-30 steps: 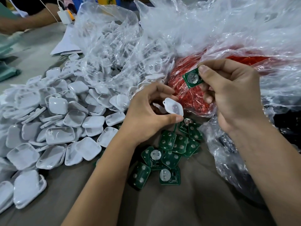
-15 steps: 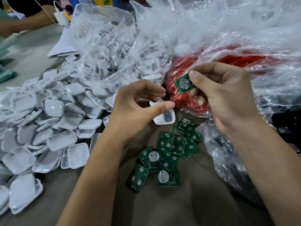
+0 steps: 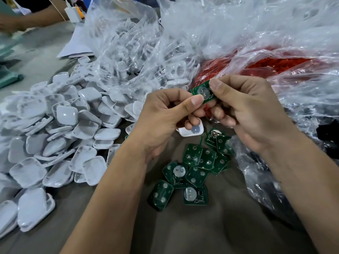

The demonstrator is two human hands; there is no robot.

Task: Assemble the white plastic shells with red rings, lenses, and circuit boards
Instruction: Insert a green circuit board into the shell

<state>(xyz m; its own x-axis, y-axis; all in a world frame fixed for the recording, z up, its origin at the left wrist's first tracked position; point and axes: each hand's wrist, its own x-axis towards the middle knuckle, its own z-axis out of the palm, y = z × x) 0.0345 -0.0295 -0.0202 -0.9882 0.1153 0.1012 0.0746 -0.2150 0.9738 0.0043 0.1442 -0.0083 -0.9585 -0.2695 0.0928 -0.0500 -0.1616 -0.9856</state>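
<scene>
Head: left hand [image 3: 165, 118] now on circuit board [image 3: 202, 92]

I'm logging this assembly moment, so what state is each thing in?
left hand: pinching the held circuit board, shell tucked under its fingers
right hand: pinching the same board
held circuit board: lifted, disc side up
white shell: held low, not yet fitted
loose circuit boards: heaped on the table
bag of red rings: open

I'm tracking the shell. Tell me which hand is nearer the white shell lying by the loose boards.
Left. The left hand hangs right over the white shell, its curled fingers overlapping the shell's top edge; whether they touch is unclear. The right hand is up and to its right, pinching the circuit board.
</scene>
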